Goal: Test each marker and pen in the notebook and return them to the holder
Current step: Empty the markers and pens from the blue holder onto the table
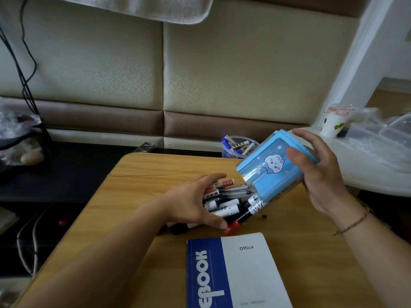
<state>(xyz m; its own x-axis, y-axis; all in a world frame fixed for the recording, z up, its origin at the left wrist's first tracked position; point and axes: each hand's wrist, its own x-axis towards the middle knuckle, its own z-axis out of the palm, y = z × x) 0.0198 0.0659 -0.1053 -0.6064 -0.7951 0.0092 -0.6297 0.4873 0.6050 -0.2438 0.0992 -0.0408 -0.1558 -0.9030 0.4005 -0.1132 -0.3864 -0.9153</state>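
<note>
Holder: we've got the blue holder (270, 168) in our right hand (318, 174), fingers wrapped round its base end, tipped so the mouth points down-left over the desk (142, 170).
Markers and pens: the pile (229, 202) spills out right at the holder's mouth, lying on the desk.
Left hand (195, 202): fingers loosely spread, cupped against the pile's left side, not gripping anything.
Notebook (244, 272): closed, just in front of the pile, nearest us.
Extra: clear cup of pens (238, 147) behind the holder.
</note>
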